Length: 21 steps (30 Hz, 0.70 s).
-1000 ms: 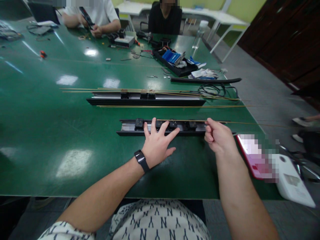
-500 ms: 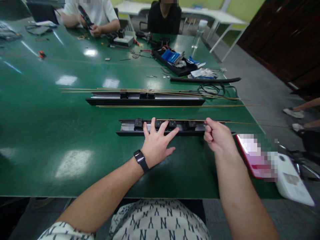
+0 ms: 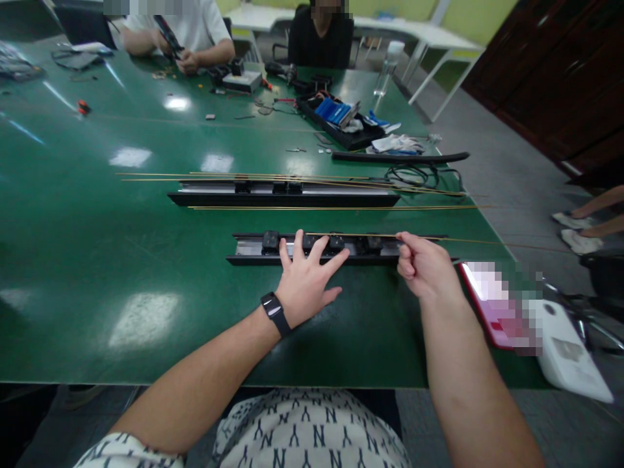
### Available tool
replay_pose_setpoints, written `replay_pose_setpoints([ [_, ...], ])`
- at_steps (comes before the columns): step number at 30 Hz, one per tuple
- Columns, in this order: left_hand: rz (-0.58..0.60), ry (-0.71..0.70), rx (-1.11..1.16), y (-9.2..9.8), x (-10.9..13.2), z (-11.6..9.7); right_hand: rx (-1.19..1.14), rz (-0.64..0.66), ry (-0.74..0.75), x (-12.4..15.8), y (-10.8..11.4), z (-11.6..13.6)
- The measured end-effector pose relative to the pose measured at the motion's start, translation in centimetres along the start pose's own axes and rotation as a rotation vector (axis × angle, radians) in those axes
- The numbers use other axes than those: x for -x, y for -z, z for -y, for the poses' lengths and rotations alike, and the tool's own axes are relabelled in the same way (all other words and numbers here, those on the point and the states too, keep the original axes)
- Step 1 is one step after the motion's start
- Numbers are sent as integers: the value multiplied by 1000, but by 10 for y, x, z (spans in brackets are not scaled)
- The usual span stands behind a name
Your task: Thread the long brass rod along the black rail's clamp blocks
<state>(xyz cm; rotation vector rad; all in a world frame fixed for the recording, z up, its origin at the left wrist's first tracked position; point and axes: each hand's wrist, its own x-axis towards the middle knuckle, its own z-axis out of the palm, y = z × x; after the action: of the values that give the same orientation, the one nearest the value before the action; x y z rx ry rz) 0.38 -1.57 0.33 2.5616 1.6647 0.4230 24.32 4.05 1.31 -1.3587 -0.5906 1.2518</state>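
Observation:
My left hand (image 3: pixel 308 279) lies spread over the nearer black channel rail (image 3: pixel 273 260), its fingertips resting among several black blocks (image 3: pixel 271 242) set along the silvery inside. Pinched in my right hand (image 3: pixel 423 265) is a thin brass-coloured rod (image 3: pixel 361 234), which runs along the top of this rail toward my left fingers and sticks out to the right past my fist. Where the rod's left end meets the blocks is partly hidden by my left fingers. A second black channel rail (image 3: pixel 283 199) with black blocks lies farther off, with several thin rods (image 3: pixel 331 208) over and in front of it.
At right lie a red-edged phone (image 3: pixel 487 305), partly blurred out, and a white device (image 3: pixel 570 351). Behind the rails are a black strip (image 3: pixel 400 156), coiled cable (image 3: pixel 414 174), gloves (image 3: pixel 397 143) and a black tray (image 3: pixel 358 138). Two people sit across the table; one holds a dark tool (image 3: pixel 168 36).
My right hand has shifted very slightly left with the rod. My left hand stays in the same place on the rail.

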Motion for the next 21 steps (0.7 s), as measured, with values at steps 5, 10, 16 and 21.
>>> replay_pose_setpoints([
  [5, 2, -4, -1, 0, 0, 0, 5, -13, 18, -1, -1, -1],
  [10, 3, 1, 2, 0, 0, 0, 18, -37, 17, -4, 0, -3],
  [16, 4, 3, 0, 0, 0, -1, -5, -11, 15, -3, 1, -2],
  [21, 3, -7, 2, 0, -1, 0, -20, -3, 2, -2, 1, -1],
])
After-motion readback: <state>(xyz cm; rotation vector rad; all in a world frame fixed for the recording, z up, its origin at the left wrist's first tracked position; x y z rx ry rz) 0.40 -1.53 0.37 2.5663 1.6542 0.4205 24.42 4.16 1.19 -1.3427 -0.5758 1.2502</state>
